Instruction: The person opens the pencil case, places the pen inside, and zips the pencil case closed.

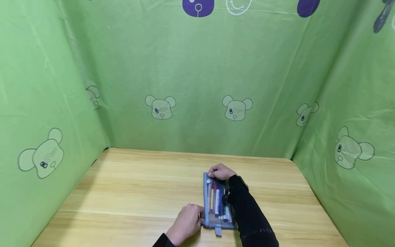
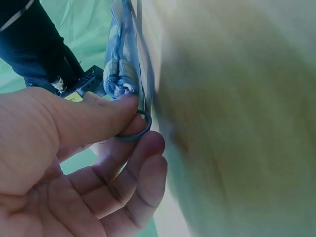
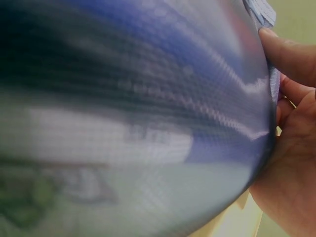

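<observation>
A see-through mesh pencil case point(image 1: 213, 221) with grey-blue edging lies on the table, several pens and markers point(image 1: 217, 200) showing inside it. At its near left corner my left hand point(image 1: 189, 219) pinches the zipper pull. In the left wrist view, the dark ring of that zipper pull point(image 2: 149, 121) loops by the fingertips, beside the case's folded fabric end point(image 2: 118, 74). My right hand point(image 1: 221, 171) grips the far end of the case between thumb and fingers. Close up in the right wrist view, the glossy mesh side point(image 3: 148, 98) bulges, and the right thumb point(image 3: 289, 54) presses its edge.
The wooden table point(image 1: 139, 192) has green cloth walls point(image 1: 197, 68) with bear prints at its back and both sides. A grey fabric tab point(image 1: 218, 232) sticks out from the near end of the case. The right forearm point(image 1: 254, 216) passes along the case's right side.
</observation>
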The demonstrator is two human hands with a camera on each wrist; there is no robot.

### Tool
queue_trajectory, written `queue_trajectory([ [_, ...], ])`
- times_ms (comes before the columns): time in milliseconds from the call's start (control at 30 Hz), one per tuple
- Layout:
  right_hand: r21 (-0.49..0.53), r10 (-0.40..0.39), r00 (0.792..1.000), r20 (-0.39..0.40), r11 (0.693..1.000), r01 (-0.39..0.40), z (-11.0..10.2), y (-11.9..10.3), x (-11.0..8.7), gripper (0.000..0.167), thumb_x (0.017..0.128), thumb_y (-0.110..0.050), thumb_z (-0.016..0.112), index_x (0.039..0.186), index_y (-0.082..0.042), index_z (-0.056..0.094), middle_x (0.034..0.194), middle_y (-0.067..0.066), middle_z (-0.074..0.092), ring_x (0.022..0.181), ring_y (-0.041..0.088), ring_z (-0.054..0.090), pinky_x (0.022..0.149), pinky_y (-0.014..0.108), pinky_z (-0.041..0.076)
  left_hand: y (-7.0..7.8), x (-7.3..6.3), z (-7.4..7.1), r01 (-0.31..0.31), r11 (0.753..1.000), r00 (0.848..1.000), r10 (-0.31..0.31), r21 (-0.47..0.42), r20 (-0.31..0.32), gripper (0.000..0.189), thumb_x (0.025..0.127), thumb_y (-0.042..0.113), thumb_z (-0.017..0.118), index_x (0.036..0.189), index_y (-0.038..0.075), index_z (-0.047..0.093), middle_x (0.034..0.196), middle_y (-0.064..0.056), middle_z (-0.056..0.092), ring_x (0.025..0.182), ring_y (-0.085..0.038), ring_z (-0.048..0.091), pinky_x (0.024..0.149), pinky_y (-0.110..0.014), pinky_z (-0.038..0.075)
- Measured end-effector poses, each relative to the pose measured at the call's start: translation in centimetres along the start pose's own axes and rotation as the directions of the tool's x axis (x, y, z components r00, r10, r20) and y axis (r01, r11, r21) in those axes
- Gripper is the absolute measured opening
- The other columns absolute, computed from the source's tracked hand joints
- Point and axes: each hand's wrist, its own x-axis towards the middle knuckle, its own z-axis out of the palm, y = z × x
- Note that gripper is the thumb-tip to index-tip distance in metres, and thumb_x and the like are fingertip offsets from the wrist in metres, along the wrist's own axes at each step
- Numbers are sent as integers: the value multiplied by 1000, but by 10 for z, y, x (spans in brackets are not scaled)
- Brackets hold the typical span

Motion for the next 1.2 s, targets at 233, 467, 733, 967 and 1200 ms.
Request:
queue_trajectory([
  [233, 16, 12, 1000, -2, 1000, -12, 0, 1, 0, 17, 96, -12, 65, 101, 2, 74, 83, 0, 66, 68, 9, 51, 61, 20, 41, 5, -3, -2, 15, 999, 999, -14, -31, 40, 22, 80, 0, 75, 67, 14, 64, 64, 11, 56, 57, -1, 44, 53, -17, 38],
  [467, 2, 0, 1000, -4, 1000, 0, -2, -3, 0, 18, 96, -12, 64, 102, 3, 73, 86, 3, 68, 70, 10, 51, 63, 20, 41, 8, -6, -2, 9, 1000, 1000, -9, -14, 14, 23, 78, -2, 75, 67, 14, 64, 64, 11, 55, 58, -1, 43, 53, -17, 37],
  [733, 21, 14, 1000, 9, 1000, -14, 0, 1, -1, 17, 98, -12, 62, 101, 1, 73, 86, 2, 66, 70, 11, 51, 62, 21, 41, 8, -10, -3, 2, 1000, 1000, -2, -14, 27, 22, 78, -1, 74, 67, 14, 64, 64, 11, 56, 59, -1, 44, 55, -18, 38],
  [967, 13, -3, 1000, 12, 1000, 3, 1, 2, -1, 17, 98, -11, 62, 101, 1, 72, 86, 2, 65, 70, 11, 51, 62, 21, 41, 11, -13, -2, -11, 1000, 1000, 11, -17, 29, 22, 77, -3, 73, 67, 14, 64, 62, 12, 51, 58, -1, 42, 55, -17, 38],
  [1200, 15, -19, 1000, 1, 1000, 19, 1, 0, -4, 16, 97, -9, 61, 100, 3, 72, 88, 6, 67, 70, 12, 51, 62, 22, 41, 16, -15, 2, 5, 1000, 999, -6, 31, 36, 22, 77, -3, 73, 68, 15, 63, 64, 10, 49, 59, -3, 41, 54, -18, 38],
])
